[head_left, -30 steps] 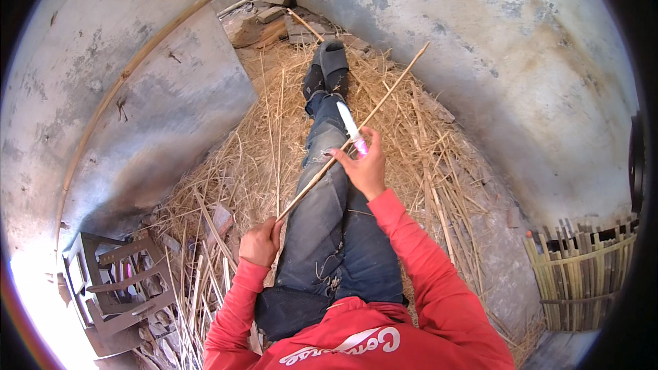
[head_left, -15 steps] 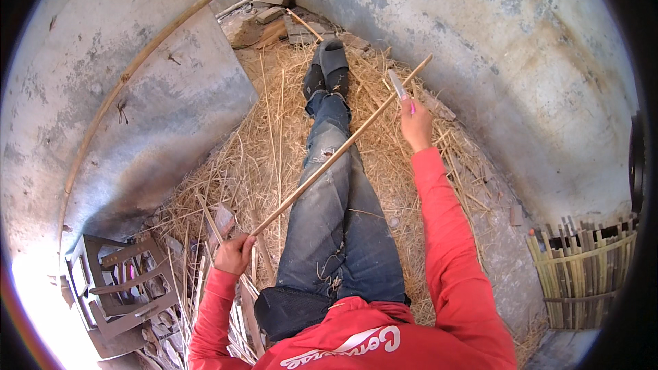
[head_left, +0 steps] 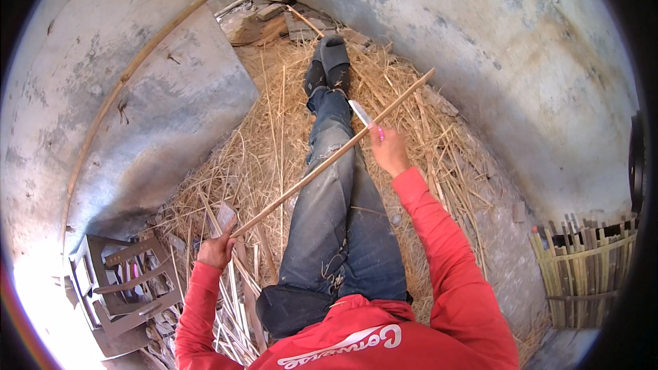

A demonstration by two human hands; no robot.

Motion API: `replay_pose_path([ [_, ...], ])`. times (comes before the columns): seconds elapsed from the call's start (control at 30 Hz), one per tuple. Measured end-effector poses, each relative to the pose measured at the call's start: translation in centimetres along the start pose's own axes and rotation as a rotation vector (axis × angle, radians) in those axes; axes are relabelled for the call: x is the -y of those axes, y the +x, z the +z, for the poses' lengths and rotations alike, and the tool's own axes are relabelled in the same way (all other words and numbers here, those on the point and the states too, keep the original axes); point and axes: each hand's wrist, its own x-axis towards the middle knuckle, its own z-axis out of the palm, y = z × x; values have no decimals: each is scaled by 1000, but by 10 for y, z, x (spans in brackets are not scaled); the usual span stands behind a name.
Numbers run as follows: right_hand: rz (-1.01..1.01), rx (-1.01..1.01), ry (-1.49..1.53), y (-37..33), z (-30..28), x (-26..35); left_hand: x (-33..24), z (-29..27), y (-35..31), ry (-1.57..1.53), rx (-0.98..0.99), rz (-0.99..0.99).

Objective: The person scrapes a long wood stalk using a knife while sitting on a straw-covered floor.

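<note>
A long, thin wooden strip, probably split bamboo (head_left: 301,181), runs slantwise over my outstretched legs (head_left: 343,212). Its near end is gripped in my left hand (head_left: 216,251), fingers closed, at the lower left. My right hand (head_left: 388,151) is closed round the pink handle of a knife (head_left: 360,114). The blade points up and to the left and crosses the strip near its middle, above my knees. Whether the edge bites into the wood cannot be made out. The strip's far end sticks out past my right hand, unsupported.
Straw-like shavings (head_left: 271,144) cover the ground around my legs. Pale split strips (head_left: 236,301) lie by my left arm, near a dark wooden frame (head_left: 130,281). At right stands a slatted basket (head_left: 586,270). A curved pole (head_left: 147,48) leans along the grey wall (head_left: 493,82).
My right hand with the knife has come down and left along the strip toward me. The left hand has shifted slightly left, carrying the strip's near end along.
</note>
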Motion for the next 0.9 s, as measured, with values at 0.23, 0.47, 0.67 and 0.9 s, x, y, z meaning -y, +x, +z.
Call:
replay_pose_path([
  [0.23, -19, 102, 102, -49, 28, 39, -30, 13, 16, -86, -77, 93],
  [0.47, 11, 171, 131, -71, 38, 56, -121, 30, 70, -194, -87, 83],
  [0.67, 59, 316, 269, -72, 35, 36, -148, 25, 88, -156, -98, 115],
  [0.9, 144, 328, 473, -53, 13, 28, -89, 23, 46, -86, -218, 161],
])
